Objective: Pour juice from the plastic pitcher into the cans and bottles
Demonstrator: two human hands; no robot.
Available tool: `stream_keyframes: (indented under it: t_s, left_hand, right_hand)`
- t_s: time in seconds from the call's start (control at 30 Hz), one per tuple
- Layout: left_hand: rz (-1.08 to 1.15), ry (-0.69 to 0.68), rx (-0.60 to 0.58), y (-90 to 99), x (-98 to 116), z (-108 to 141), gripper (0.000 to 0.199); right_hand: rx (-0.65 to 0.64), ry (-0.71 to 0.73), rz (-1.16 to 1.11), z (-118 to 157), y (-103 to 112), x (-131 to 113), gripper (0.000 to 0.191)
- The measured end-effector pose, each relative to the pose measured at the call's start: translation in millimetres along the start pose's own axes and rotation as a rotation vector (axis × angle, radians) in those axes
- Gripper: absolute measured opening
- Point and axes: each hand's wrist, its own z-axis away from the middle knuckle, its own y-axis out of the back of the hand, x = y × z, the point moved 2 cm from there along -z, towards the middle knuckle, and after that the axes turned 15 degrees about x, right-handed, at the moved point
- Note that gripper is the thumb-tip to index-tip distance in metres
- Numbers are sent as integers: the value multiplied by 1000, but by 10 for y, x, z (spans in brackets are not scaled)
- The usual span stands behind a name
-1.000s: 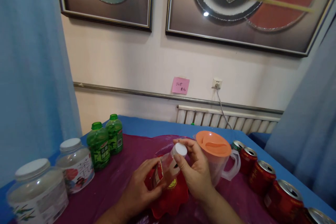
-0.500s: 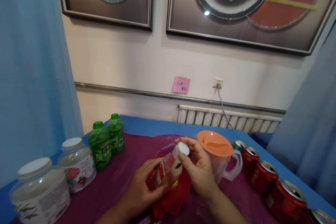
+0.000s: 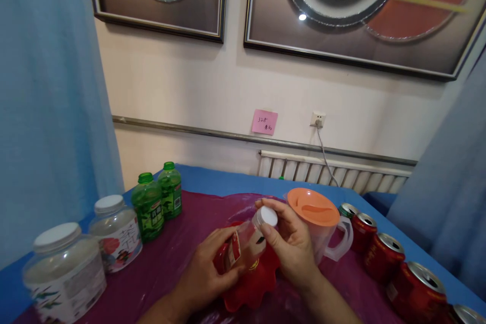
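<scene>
A small clear bottle (image 3: 246, 243) with a white cap and a red-and-white label is tilted up to the right between my hands. My left hand (image 3: 210, 268) wraps around its lower body. At the top, the thumb and fingers of my right hand (image 3: 290, 243) close on the white cap (image 3: 268, 216), which sits on the bottle's neck. Below the bottle lies a red dish with a scalloped edge (image 3: 261, 288), partly hidden by my hands. Just right of my right hand stands a clear pitcher (image 3: 317, 240) with an orange lid (image 3: 313, 207).
Two white-lidded jars (image 3: 64, 273) and two open green bottles (image 3: 147, 207) stand on the left. Several opened red cans (image 3: 415, 286) line the right side. A purple sheet (image 3: 159, 258) covers the blue table (image 3: 212, 177). Behind are a radiator (image 3: 360, 174) and wall.
The view has shifted slightly, so most things appear a little further right. My hands keep the same hold on the bottle and its cap.
</scene>
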Motion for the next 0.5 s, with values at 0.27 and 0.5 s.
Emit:
stream_keyframes:
  t_s: [0.27,0.5]
  left_hand:
    - [15,18,-26,-15,-6,13,57]
    - [12,21,-9,-20,-31,20,58]
  right_hand:
    - [74,-70,-110,-37,10,81,34]
    - [57,-78,-116,-6,-29,70,34]
